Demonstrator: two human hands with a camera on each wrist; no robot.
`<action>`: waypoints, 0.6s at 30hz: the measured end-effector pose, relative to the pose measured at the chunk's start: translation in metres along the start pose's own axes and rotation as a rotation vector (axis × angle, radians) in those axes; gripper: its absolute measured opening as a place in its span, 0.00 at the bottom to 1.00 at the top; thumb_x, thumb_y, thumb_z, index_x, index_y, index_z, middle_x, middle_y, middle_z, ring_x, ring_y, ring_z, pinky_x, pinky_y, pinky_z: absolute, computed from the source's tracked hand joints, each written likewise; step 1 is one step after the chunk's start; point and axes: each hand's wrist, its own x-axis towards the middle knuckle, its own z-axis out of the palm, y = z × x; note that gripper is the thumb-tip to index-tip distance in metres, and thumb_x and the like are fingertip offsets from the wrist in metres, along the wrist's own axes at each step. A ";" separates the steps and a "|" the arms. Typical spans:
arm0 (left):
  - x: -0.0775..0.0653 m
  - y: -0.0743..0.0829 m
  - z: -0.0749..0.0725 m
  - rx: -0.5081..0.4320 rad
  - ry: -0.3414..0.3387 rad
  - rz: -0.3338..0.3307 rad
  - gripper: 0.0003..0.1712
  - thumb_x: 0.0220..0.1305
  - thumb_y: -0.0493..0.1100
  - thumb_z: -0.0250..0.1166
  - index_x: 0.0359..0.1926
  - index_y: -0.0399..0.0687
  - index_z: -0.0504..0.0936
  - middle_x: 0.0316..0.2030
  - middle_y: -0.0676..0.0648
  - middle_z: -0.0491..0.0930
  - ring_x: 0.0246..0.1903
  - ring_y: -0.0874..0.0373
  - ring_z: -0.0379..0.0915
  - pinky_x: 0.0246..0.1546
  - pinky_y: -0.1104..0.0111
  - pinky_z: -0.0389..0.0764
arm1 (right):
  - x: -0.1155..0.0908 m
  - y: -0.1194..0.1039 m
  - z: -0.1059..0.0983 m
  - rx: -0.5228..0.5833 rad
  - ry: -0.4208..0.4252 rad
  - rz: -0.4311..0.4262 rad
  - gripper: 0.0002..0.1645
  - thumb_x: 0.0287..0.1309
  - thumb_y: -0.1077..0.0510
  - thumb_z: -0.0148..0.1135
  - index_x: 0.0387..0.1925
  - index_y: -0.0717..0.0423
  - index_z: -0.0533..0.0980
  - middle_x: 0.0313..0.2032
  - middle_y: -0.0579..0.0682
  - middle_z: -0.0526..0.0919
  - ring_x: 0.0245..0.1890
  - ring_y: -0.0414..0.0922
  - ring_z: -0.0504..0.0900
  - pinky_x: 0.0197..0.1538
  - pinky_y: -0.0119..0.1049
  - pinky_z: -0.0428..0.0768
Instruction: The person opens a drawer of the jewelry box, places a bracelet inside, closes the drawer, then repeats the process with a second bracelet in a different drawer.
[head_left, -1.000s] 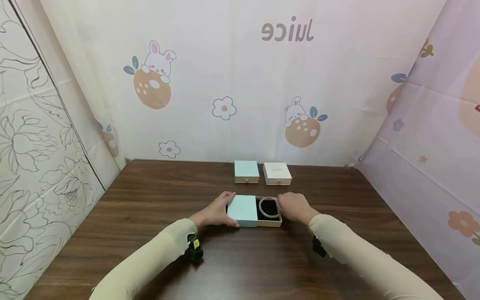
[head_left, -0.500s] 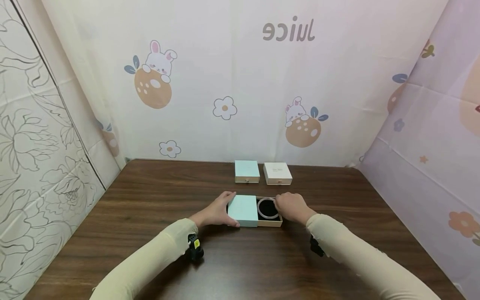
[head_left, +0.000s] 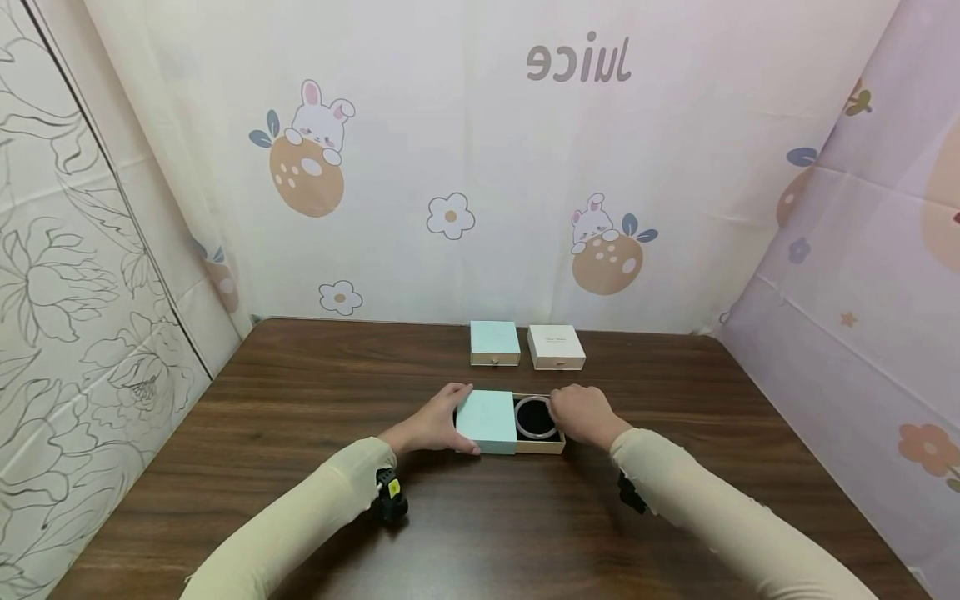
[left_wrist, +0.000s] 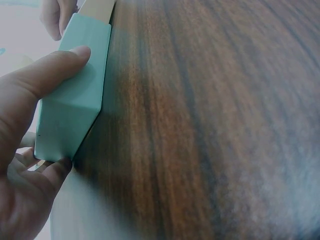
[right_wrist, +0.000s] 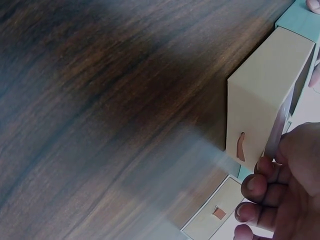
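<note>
A mint-green drawer box lies on the table, its cream drawer pulled out to the right. My left hand grips the box's sleeve from the left, thumb on the near side and fingers around the far corner, as the left wrist view also shows. Inside the drawer, a pale translucent bangle lies over the black lining. With curled fingers, my right hand pinches the bangle's right side at the drawer's end. A small brown pull tab sticks out of the drawer front, below that hand.
Behind the work stand a second mint box and a white box, both with drawers pushed in. A printed curtain hangs along the back edge of the dark wooden table.
My right hand has shifted slightly left with the bangle, which now sits more centrally and flatter in the drawer. The left hand and the box have stayed in place.
</note>
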 end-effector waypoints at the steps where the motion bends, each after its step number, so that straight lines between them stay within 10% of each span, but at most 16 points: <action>1: 0.000 0.000 0.000 0.002 -0.003 -0.004 0.63 0.43 0.50 0.79 0.72 0.33 0.52 0.66 0.38 0.56 0.58 0.49 0.61 0.57 0.56 0.65 | 0.000 0.000 0.000 -0.005 0.003 -0.001 0.17 0.67 0.58 0.51 0.21 0.56 0.72 0.16 0.46 0.70 0.17 0.42 0.70 0.19 0.39 0.72; 18: 0.001 -0.003 0.000 0.022 -0.009 0.005 0.64 0.43 0.51 0.79 0.72 0.33 0.50 0.65 0.38 0.57 0.58 0.49 0.61 0.56 0.56 0.67 | -0.003 -0.002 -0.002 -0.111 0.124 -0.074 0.21 0.64 0.56 0.56 0.14 0.53 0.69 0.13 0.46 0.69 0.16 0.44 0.71 0.18 0.39 0.70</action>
